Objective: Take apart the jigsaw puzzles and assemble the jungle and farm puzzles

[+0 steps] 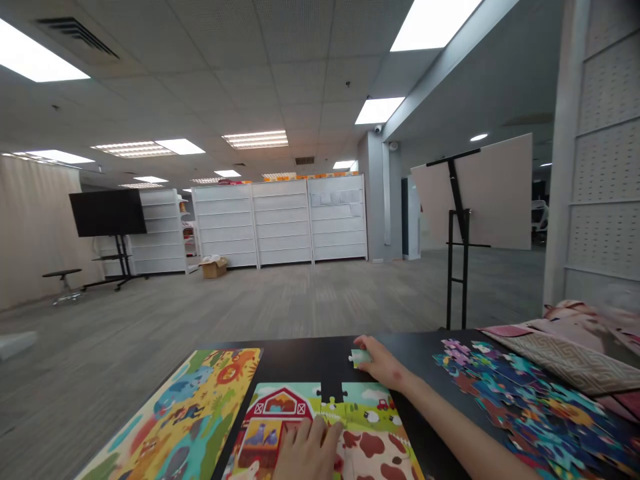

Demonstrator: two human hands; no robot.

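Left hand (305,450) rested open and empty on the farm jigsaw puzzle (365,407), while the right hand (384,365) pinched a pale green piece (361,358) on the black tabletop (305,357) just beyond the puzzle's notched gap (dark surface showing through), with scattered pieces (525,400) well off to the right.

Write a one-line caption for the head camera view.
Right hand holds a jigsaw piece beside a farm puzzle; left hand rests on it.
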